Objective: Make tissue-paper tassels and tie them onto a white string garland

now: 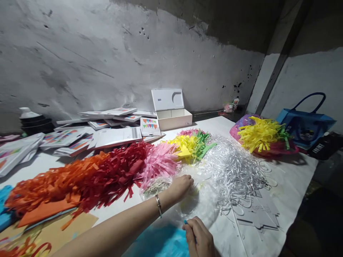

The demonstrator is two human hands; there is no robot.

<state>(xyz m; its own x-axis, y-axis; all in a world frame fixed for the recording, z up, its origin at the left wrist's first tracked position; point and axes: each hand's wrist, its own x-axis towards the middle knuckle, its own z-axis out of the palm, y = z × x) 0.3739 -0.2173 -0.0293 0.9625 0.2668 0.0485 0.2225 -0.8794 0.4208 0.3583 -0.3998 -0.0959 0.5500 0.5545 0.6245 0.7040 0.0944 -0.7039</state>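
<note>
My left hand (pixel 182 187), below a silver bracelet, reaches over a clear plastic bag (pixel 206 200) in the middle of the table. Its fingers are curled down, and what they hold, if anything, is hidden. Closer to me, my right hand (pixel 199 237) is closed around a bit of blue tissue paper (pixel 185 222), whose end pokes out past the thumb. A larger pile of blue tissue paper (pixel 160 241) lies beside it at the bottom. Left of my left hand is a small clear bag with pale, cord-like pieces (pixel 157 186). Pink tissue tassels (pixel 160 162) lie just behind.
Orange (pixel 59 182), dark red (pixel 115 171) and yellow (pixel 186 144) tassels run across the table. White string (pixel 233 164) is heaped right, near printed cards (pixel 257 212). Flat boxes (pixel 115 137), an open white box (pixel 174 119) and a blue bag (pixel 305 121) stand behind.
</note>
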